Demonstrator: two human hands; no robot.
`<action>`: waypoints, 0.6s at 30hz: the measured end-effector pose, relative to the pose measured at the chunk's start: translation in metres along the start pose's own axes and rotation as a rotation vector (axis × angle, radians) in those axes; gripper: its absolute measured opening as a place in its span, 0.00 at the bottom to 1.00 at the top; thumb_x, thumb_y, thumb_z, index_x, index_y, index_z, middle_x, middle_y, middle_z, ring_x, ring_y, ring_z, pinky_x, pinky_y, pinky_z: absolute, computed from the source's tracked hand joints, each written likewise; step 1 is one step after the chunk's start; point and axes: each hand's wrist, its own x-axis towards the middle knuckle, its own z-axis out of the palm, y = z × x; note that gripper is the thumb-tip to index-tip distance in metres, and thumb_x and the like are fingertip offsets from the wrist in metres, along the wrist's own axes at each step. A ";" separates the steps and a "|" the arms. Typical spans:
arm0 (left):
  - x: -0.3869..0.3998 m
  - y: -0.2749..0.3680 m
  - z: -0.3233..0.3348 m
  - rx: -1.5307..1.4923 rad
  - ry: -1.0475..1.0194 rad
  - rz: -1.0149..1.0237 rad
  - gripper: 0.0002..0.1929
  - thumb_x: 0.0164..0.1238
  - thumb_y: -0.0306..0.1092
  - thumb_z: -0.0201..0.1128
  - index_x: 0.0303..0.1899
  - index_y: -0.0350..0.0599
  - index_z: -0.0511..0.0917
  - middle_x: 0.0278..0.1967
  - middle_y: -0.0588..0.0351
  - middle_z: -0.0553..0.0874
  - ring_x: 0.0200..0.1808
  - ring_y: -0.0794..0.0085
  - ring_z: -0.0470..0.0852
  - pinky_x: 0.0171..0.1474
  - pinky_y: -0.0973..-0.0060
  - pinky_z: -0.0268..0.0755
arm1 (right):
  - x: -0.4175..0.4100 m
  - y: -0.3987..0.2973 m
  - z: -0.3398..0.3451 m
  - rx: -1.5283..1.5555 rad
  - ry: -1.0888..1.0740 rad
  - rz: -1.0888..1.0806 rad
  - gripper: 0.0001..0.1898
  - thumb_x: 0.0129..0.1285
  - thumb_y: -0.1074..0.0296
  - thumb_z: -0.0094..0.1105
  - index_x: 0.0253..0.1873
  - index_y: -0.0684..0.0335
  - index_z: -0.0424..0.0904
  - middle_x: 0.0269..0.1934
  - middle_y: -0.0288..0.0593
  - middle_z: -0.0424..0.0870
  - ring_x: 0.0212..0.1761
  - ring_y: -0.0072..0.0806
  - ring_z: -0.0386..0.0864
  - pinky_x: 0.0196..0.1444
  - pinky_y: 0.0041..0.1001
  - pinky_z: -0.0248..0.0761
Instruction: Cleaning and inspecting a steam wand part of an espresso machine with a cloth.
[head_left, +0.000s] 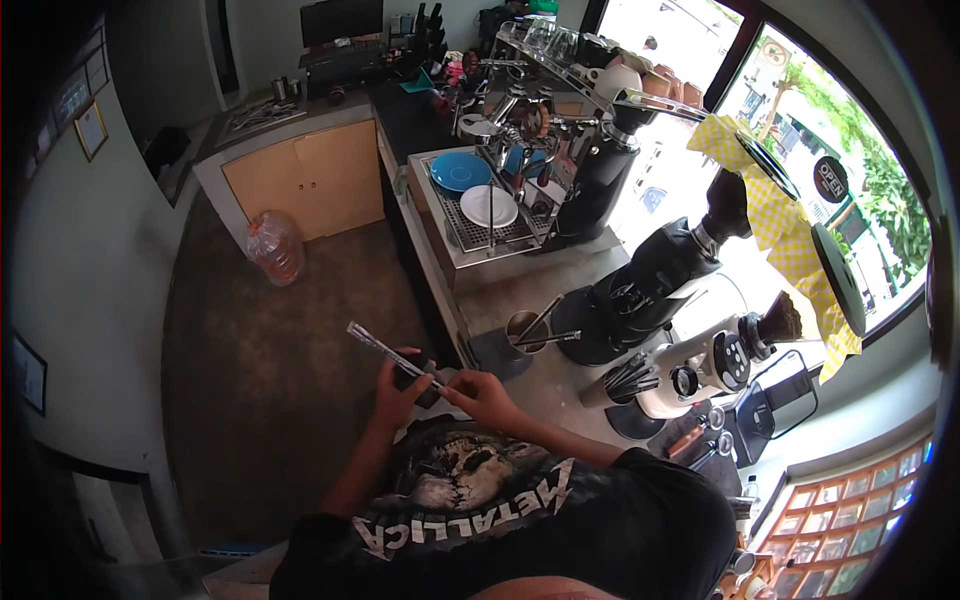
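My left hand (399, 394) grips a small bundle of long, slim striped sticks or stick packets (381, 347), which points up and to the left. A dark object (422, 363), perhaps a cup or box, sits in the same hand, mostly covered by fingers. The fingertips of my right hand (480, 396) pinch at the bundle's lower end. Both hands are close together in front of my chest, by the counter edge. Right of them, a metal cup (523, 346) on the counter contains a few similar sticks. Another cup (598, 394) is packed with dark sticks.
An espresso machine (517, 112) stands farther along the counter, a blue saucer (460, 172) and white saucer (489, 206) on its drip tray. A black grinder (652, 262) and white grinder (701, 367) line the window side. Portafilters (686, 442) lie nearby. A plastic bag (275, 249) rests on the floor.
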 end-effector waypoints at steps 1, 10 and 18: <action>0.000 -0.001 0.000 0.001 -0.005 -0.002 0.23 0.65 0.25 0.68 0.60 0.43 0.70 0.49 0.50 0.84 0.53 0.67 0.83 0.58 0.67 0.76 | 0.000 0.002 0.002 0.055 -0.015 -0.012 0.11 0.68 0.63 0.67 0.40 0.66 0.82 0.27 0.36 0.84 0.28 0.16 0.78 0.31 0.22 0.70; -0.019 -0.009 0.002 -0.269 -0.014 -0.213 0.25 0.73 0.24 0.57 0.68 0.47 0.61 0.60 0.44 0.79 0.56 0.60 0.83 0.59 0.63 0.77 | 0.000 0.012 0.013 0.224 -0.130 0.127 0.12 0.73 0.63 0.62 0.39 0.66 0.82 0.26 0.32 0.81 0.28 0.15 0.76 0.31 0.21 0.69; -0.023 -0.009 -0.015 -0.170 0.165 -0.076 0.25 0.77 0.35 0.57 0.70 0.48 0.61 0.62 0.41 0.77 0.60 0.52 0.80 0.61 0.57 0.75 | 0.009 -0.017 0.016 0.422 -0.206 0.119 0.10 0.73 0.62 0.60 0.46 0.65 0.80 0.30 0.31 0.81 0.30 0.14 0.76 0.32 0.19 0.68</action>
